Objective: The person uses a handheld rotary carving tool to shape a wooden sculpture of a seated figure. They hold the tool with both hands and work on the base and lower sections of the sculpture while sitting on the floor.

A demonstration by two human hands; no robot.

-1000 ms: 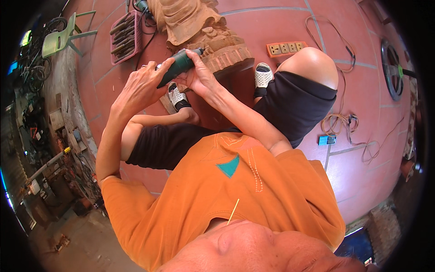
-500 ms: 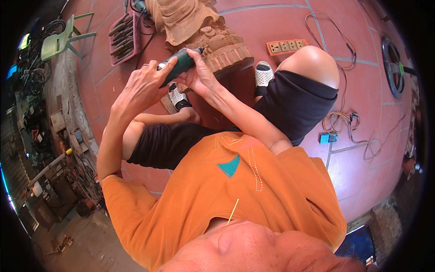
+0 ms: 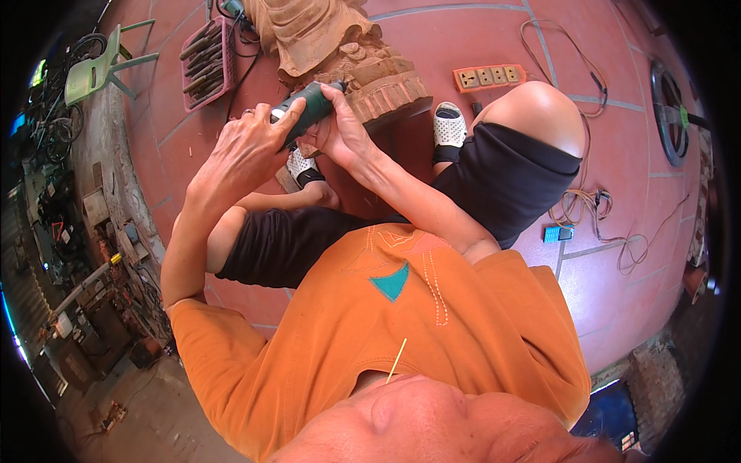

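A carved wooden statue (image 3: 312, 42) with draped folds lies at the top of the view, its ridged base (image 3: 390, 99) toward me. Both my hands hold a green rotary power tool (image 3: 312, 104) at the statue's near side. My left hand (image 3: 243, 147) is closed round the tool's rear, fingers over its top. My right hand (image 3: 345, 131) grips it nearer the front, thumb along the body. The tool's dark front end meets the carving by the base; its very tip is too small to make out.
A pink basket (image 3: 230, 65) of carving tools stands left of the statue, near a green chair (image 3: 91, 77). To the right are an orange power strip (image 3: 489, 77), a looped cord (image 3: 575, 202), a small blue box (image 3: 553, 234) and a black wheel-like ring (image 3: 662, 116).
My hands and the tool stay nearly in place against the carving. My right knee has shifted slightly to the right, and a small dark object shows beside it.
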